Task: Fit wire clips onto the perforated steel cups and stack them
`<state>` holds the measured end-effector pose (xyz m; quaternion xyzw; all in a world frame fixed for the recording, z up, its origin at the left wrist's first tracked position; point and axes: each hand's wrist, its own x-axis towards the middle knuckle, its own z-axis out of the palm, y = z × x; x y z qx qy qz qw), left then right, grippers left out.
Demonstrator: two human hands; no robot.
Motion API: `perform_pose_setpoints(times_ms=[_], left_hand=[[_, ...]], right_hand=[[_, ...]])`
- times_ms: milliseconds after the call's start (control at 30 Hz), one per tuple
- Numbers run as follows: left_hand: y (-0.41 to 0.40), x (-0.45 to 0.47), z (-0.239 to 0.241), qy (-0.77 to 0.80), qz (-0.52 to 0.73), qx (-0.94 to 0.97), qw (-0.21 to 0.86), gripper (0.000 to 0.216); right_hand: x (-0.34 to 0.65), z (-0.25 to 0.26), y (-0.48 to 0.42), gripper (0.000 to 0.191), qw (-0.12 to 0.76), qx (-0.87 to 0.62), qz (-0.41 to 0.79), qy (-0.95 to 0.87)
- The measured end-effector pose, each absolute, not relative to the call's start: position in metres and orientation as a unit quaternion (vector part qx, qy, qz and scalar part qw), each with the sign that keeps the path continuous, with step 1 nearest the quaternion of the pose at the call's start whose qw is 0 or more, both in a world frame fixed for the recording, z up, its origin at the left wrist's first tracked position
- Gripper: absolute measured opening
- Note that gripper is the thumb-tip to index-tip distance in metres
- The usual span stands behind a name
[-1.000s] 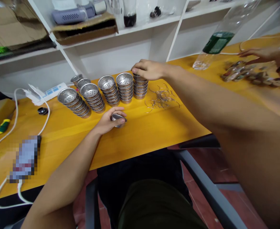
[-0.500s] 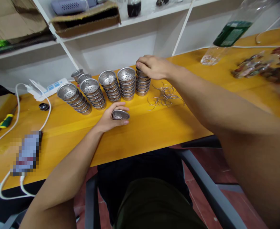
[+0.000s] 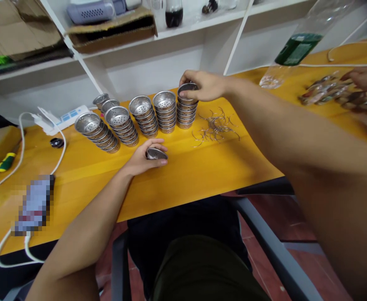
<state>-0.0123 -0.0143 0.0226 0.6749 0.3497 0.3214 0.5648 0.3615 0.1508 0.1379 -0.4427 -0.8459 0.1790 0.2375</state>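
My left hand [image 3: 144, 158] is wrapped round a small perforated metal cup [image 3: 157, 154], tilted low over the table's front half. At the rightmost stack, my right hand [image 3: 203, 85] grips the rim of the top perforated metal cup [image 3: 188, 95], thumb on the near side and fingers behind. Whether that cup is lifted off the stack I cannot tell. To the left stand several more stacks, such as the neighbouring stack of perforated cups [image 3: 165, 109]. A loose heap of thin curved metal wires [image 3: 217, 127] lies right of the stacks.
A power strip [image 3: 62, 119] and a phone [image 3: 34, 205] with white cables lie at left. At right stand a clear bottle with green label [image 3: 291, 52] and small wrapped items [image 3: 322, 88], touched by another person's hand [image 3: 363, 79]. White shelving [image 3: 158, 62] backs the yellow table.
My right hand has shifted from covering the right stack's top to holding the top cup by its rim, so its opening shows. My left hand keeps its cup, nearly still.
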Motion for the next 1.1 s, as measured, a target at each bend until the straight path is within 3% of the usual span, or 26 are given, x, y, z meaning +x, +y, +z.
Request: perform_pose_setpoints(times_ms=[200,333,700,967,1100], left_hand=[[-0.013,-0.011,0.021,0.352,0.325,0.668,0.569,0.097],[-0.014,-0.011,0.021,0.353,0.327,0.669,0.566,0.096],[-0.013,-0.010,0.022,0.351,0.323,0.658,0.583,0.094],[-0.016,-0.010,0.024,0.350,0.319,0.656,0.587,0.096],[-0.015,-0.011,0.023,0.348,0.317,0.660,0.585,0.095]], right_hand=[[0.354,0.115,0.152,0.073,0.308,-0.463,0.173,-0.813],[0.352,0.114,0.148,0.082,0.331,-0.453,0.207,-0.801],[0.356,0.124,0.152,0.084,0.329,-0.444,0.212,-0.806],[0.370,0.134,0.128,0.122,0.274,-0.446,0.221,-0.823],[0.365,0.121,0.128,0.125,0.299,-0.437,0.255,-0.809]])
